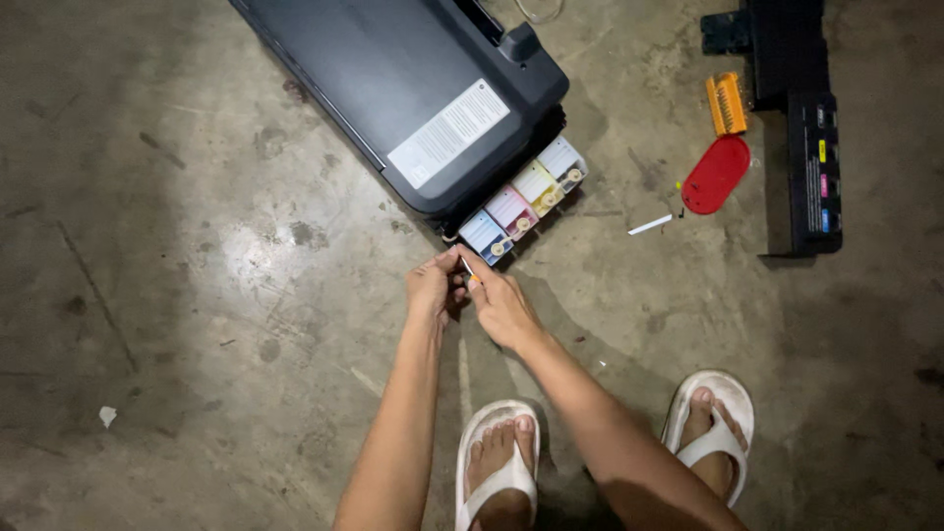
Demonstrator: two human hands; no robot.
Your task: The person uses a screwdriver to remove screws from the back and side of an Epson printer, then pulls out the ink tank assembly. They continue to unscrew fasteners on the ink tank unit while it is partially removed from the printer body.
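Both hands meet just near of the printer's ink tank block. The left hand (pixel 433 287) is curled, its fingertips pinched against a small thin tool (pixel 468 266), and the right hand (pixel 503 307) closes its thumb and forefinger on the same slim piece, which shows a pale shaft and a speck of orange; what exactly it is stays too small to tell. Just beyond the fingertips sit the ink tanks (pixel 524 203), four translucent boxy cells in a row, tinted bluish, pink, yellow and pale, each with a round cap at its near end. They hang off the near right edge of the printer (pixel 393 79), a smooth dark plastic slab with rounded corners and a white rectangular label, lying diagonally on the floor. The concrete floor (pixel 197 295) is rough, mottled and stained, with wide bare room to the left. To the far right lie a glossy red oval lid (pixel 716 174), a ribbed orange part (pixel 727 103), a thin white stick (pixel 650 225) and a black rectangular cover (pixel 798 128). Nearest, two feet rest in white sandals (pixel 501 472).
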